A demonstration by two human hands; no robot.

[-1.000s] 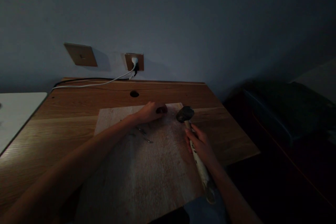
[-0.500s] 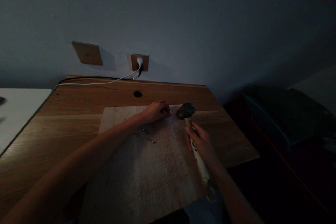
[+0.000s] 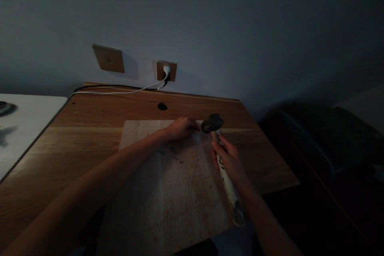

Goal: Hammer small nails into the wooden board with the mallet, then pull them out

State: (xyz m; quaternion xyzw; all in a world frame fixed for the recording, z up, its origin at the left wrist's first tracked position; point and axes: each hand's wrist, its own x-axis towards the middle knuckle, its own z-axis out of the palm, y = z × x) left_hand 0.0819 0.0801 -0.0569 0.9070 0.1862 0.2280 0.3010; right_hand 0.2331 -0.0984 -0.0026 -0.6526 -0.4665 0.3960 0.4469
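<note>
My right hand (image 3: pixel 227 155) is wrapped round the pale, worn handle of a hammer (image 3: pixel 228 186). Its dark head is raised close to the far right corner of a thin wooden board (image 3: pixel 168 200). Just left of the hammer head, my left hand (image 3: pixel 183 128) rests at the board's far edge with fingers curled and pinched. Whatever lies between those fingertips is too small and dark to make out. Small shiny metal pieces (image 3: pixel 179 161) lie on the board below my left forearm.
The board lies on a wooden table (image 3: pixel 270 160) against a grey wall. A socket (image 3: pixel 167 71) with plugs and a wall plate (image 3: pixel 108 59) sit above it. White and black cables (image 3: pixel 114 93) run along the back. A white surface (image 3: pixel 30 128) adjoins at left; dark bulky shapes stand at right.
The view has shifted slightly, so the wall plates and board appear further right. My left hand and the hammer head are now closer together.
</note>
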